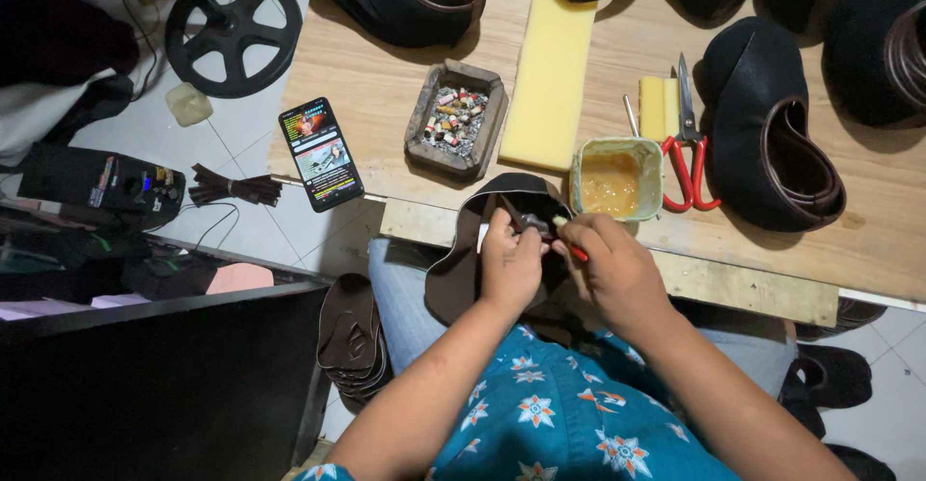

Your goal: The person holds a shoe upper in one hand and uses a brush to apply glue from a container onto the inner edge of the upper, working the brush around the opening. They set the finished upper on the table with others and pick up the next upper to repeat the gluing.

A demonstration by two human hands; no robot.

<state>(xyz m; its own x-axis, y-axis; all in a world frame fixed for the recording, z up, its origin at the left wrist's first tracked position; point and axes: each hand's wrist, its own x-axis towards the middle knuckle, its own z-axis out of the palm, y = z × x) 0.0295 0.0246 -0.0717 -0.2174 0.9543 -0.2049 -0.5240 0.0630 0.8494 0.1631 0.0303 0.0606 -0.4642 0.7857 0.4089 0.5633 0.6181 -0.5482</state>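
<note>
A dark brown leather shoe upper [461, 259] rests over my lap at the edge of the wooden table [386, 85]. My left hand [509, 264] pinches a fold of that leather near its middle. My right hand [617, 269] grips a small brush with a red handle [571, 246], its tip touching the leather just beside my left fingers. A square tub of yellowish glue [612, 178] stands on the table directly above both hands.
Red-handled scissors [687, 153] and a small yellow sponge [656, 107] lie right of the tub. A long yellow foam block [552, 76], an ashtray [455, 119] and a phone [320, 153] lie left. Black shoe uppers [772, 124] line the table. Brown insoles [352, 336] are stacked beside my knee.
</note>
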